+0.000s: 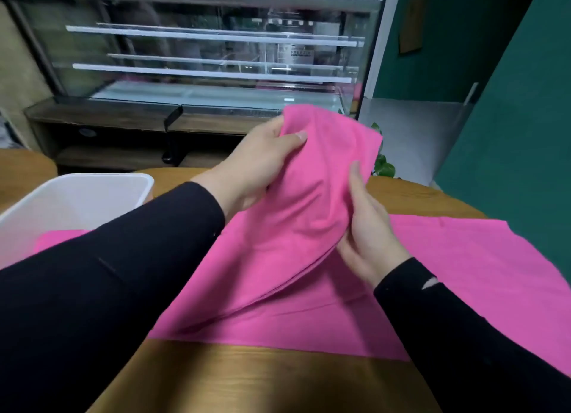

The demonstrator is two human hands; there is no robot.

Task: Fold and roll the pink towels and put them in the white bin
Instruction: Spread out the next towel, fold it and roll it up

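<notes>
Left hand (256, 168): grip pinching the raised far end of a folded bright pink cloth towel (309, 196), thumb on top. Right hand (367, 227): grip curled around the same towel's right edge, fingers beneath, thumb against the fabric. Lifted towel sloping down from the hands to a second flat pink towel (463, 273) spread on the wooden surface (247, 378). White rectangular plastic bin (77, 196) standing at far left, partly hidden behind the left black sleeve (108, 273). Glass display cabinet (200, 57) behind.
</notes>
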